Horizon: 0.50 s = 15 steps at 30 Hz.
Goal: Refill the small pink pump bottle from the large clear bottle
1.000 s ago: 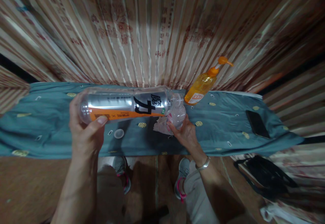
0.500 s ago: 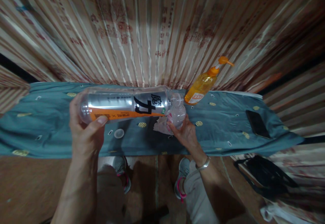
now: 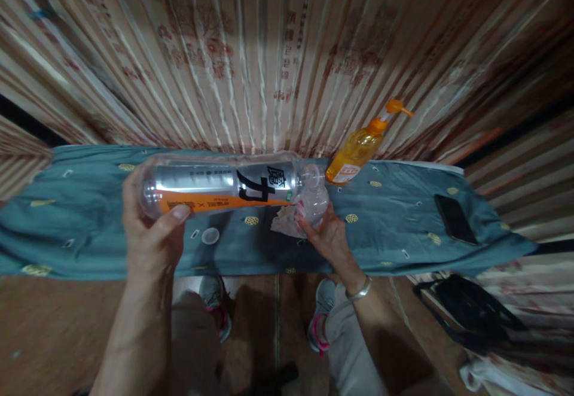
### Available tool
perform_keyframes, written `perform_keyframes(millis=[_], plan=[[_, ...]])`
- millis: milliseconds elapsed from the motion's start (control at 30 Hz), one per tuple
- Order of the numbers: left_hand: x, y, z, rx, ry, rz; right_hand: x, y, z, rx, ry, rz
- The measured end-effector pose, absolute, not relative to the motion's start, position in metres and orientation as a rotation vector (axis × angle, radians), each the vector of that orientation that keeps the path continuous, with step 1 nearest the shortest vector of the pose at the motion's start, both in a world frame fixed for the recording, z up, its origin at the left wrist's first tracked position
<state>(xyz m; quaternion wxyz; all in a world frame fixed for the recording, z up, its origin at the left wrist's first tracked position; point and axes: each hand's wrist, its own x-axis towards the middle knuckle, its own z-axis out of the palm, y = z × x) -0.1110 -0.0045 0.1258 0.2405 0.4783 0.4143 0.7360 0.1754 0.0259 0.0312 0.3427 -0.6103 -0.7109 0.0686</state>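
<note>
"Holding the two bottles neck to neck looked like the step in hand. Where were they?"

"Above the worktop [image 3: 390, 228]. The large bottle [image 3: 219, 183] lay level, its neck pointing to three o'clock, and the small bottle [image 3: 316, 204] sat at that end. I couldn't tell whether the rims touched."

"And the hands?"

"The left hand [image 3: 152, 231] was wrapped round the large bottle's base, thumb along the label. The right hand [image 3: 329, 234] gripped the small one from about five o'clock, fingers partly hidden."

"What did the next move call for?"

"Steady wrists, I'd say, with both mouths kept in line. No stream could be made out."

"What else was about?"

"From the small bottle, a pump bottle [image 3: 356, 154] stood at two o'clock and a phone [image 3: 455, 219] lay near three. A clear disc [image 3: 210, 236] lay at six from the large bottle."

"Any change from half a second earlier?"

"Practically none; hands and bottles matched that frame."
</note>
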Motion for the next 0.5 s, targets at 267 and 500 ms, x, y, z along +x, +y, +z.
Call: perform_keyframes(millis=[267,500], plan=[[-0.1113,-0.0047,0.1258,1.305,1.142,2.032,0.1757,0.0259,0.0322,-1.559,-1.841,0.172],[-0.1083,-0.0051,0.1283,1.266,1.13,2.047,0.1765,0.0265,0.0314,-1.544,-1.865,0.172]])
